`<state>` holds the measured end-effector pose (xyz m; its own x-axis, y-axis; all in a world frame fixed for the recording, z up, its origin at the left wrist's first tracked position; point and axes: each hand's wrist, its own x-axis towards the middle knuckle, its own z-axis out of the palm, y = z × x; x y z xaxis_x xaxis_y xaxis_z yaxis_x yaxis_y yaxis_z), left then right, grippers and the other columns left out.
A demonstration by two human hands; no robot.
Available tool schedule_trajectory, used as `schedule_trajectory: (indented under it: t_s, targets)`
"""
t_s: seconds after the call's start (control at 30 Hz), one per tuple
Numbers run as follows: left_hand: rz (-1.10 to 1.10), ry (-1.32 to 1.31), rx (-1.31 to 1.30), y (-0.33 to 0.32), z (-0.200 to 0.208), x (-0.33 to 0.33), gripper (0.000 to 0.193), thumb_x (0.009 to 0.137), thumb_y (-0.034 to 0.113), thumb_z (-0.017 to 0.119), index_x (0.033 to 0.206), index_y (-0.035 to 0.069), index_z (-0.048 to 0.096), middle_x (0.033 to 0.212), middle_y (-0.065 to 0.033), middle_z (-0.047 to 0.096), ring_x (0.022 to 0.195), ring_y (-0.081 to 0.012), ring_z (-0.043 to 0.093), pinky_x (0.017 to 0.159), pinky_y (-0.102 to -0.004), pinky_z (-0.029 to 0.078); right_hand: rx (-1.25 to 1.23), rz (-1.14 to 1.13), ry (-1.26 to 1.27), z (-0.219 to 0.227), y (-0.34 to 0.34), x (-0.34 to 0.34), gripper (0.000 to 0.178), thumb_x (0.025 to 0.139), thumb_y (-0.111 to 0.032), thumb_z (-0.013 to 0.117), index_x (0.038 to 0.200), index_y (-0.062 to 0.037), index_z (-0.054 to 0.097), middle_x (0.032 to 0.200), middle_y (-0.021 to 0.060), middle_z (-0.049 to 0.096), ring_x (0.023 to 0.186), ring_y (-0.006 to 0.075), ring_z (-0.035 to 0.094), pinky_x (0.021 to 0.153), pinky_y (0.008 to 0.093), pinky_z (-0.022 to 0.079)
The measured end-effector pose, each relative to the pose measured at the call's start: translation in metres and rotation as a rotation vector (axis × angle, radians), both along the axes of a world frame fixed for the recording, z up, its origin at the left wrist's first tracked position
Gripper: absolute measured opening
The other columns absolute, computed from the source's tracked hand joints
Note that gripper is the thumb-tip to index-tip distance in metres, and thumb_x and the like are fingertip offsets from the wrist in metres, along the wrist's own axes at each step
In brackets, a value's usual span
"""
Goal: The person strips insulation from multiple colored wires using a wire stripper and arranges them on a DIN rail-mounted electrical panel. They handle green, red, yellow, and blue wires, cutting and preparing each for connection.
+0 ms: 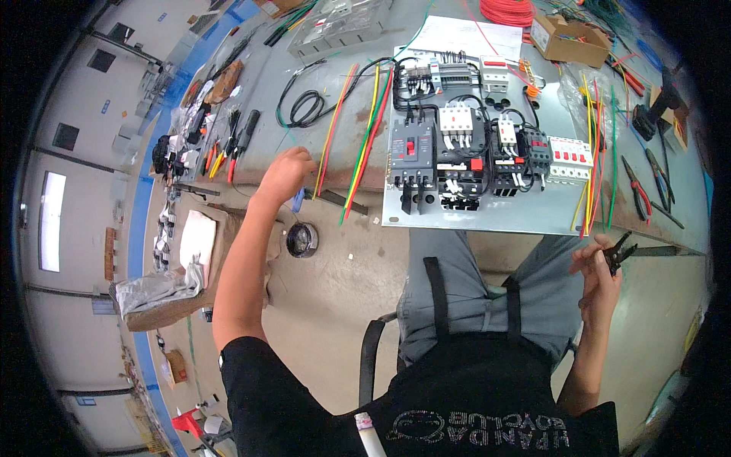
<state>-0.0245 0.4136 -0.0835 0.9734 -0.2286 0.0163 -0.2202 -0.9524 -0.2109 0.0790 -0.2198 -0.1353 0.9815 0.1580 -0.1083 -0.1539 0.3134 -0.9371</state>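
Note:
My left hand (288, 175) is at the table's front edge, left of the loose wires, with its fingers curled together; what they hold, if anything, is hidden. Just below it shows a small blue thing (298, 200). Low at the right, off the table edge, my right hand (596, 280) grips black-handled wire strippers (620, 253), their jaws hard to make out. Between my hands, a metal mounting plate (401, 215) overhangs the edge above my lap. It carries a black circuit breaker (412, 145), contactors (457, 126) and a row of white breakers with red switches (569, 158).
Red, yellow and green wires (369, 141) lie left of the plate, more (598, 152) at its right. Pliers (636, 189) rest far right; screwdrivers (232, 148) lie left. A cardboard box (571, 39) and a red wire coil (508, 11) are behind. A round bin (302, 240) stands below.

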Motion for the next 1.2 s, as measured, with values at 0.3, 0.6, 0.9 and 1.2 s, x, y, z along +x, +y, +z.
schedule_trajectory:
  t_s: [0.3,0.6,0.9,1.2]
  targets:
    - [0.077,-0.221,0.043,-0.011,0.006,-0.016,0.024,0.073,0.004,0.066,0.095,0.009,0.068,0.098,-0.0086,0.065,0.102,-0.0297,0.062,0.084,-0.0406,0.054,-0.053,0.037,-0.004,-0.002,0.009,0.004,0.037,0.099,-0.016,0.061,0.130,0.0024,0.055,0.098,0.0088,0.065,0.092,0.0199,0.066,0.071,0.0352,0.053]
    - [0.248,-0.192,-0.099,0.012,-0.035,-0.019,0.021,0.076,0.004,0.065,0.094,0.008,0.072,0.103,-0.0108,0.068,0.104,-0.0319,0.064,0.086,-0.0427,0.054,-0.002,0.044,-0.004,-0.002,0.007,0.006,0.040,0.098,-0.017,0.064,0.130,0.0034,0.055,0.100,0.0094,0.065,0.093,0.0217,0.066,0.071,0.0356,0.054]
    - [0.809,-0.098,-0.511,0.010,-0.063,0.025,0.033,0.083,0.032,0.079,0.087,0.000,0.073,0.075,-0.0182,0.071,0.071,-0.0319,0.069,0.068,-0.0436,0.053,-0.034,0.057,0.009,0.000,0.007,0.002,0.038,0.098,-0.019,0.063,0.130,0.0016,0.056,0.099,0.0088,0.065,0.092,0.0201,0.065,0.072,0.0345,0.052]
    - [0.921,-0.102,-0.730,0.027,-0.061,0.030,0.029,0.089,0.028,0.070,0.090,-0.002,0.070,0.080,-0.0168,0.072,0.066,-0.0293,0.067,0.065,-0.0436,0.052,0.008,0.026,0.006,-0.001,-0.003,-0.004,0.039,0.098,-0.020,0.063,0.129,0.0025,0.056,0.098,0.0087,0.064,0.091,0.0197,0.064,0.071,0.0340,0.051]
